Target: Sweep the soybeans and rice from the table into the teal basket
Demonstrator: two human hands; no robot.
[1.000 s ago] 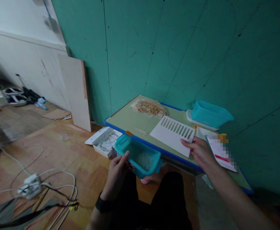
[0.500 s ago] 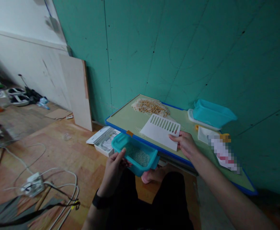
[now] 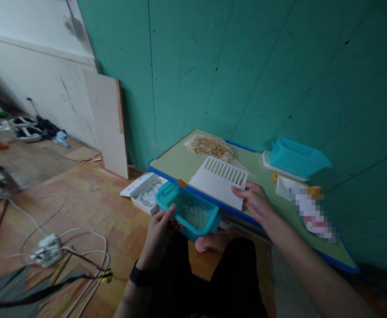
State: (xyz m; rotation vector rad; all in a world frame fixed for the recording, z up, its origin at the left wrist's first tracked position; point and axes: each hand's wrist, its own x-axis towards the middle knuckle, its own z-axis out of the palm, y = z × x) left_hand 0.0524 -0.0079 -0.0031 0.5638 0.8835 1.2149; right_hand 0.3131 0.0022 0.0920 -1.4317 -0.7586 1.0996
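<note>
My left hand (image 3: 163, 221) grips the near rim of a teal plastic bin (image 3: 214, 217), holding it just below the table's front edge. Pale grains (image 3: 193, 215) lie in the bottom of that bin. In my right hand (image 3: 251, 198) is a flat white slotted scraper (image 3: 213, 183), pinched at its right edge. It lies over the tabletop, its slotted side facing away from me and its plain edge by the table's front edge. Beyond it a heap of yellow beans mixed with pale grains (image 3: 211, 148) is spread on the green table (image 3: 176, 161).
At the table's back right sits a second teal bin (image 3: 297, 157) on a white lid. Nearer are a white scoop-like piece (image 3: 284, 187) and a blurred-out packet (image 3: 313, 216). An opened white box (image 3: 143, 198) stands on the floor; cables and a power strip (image 3: 47, 249) lie at left.
The white scraper has shifted slightly left and toward me, to the table's front edge. My left hand keeps the teal bin in nearly the same place. The view has shifted slightly.
</note>
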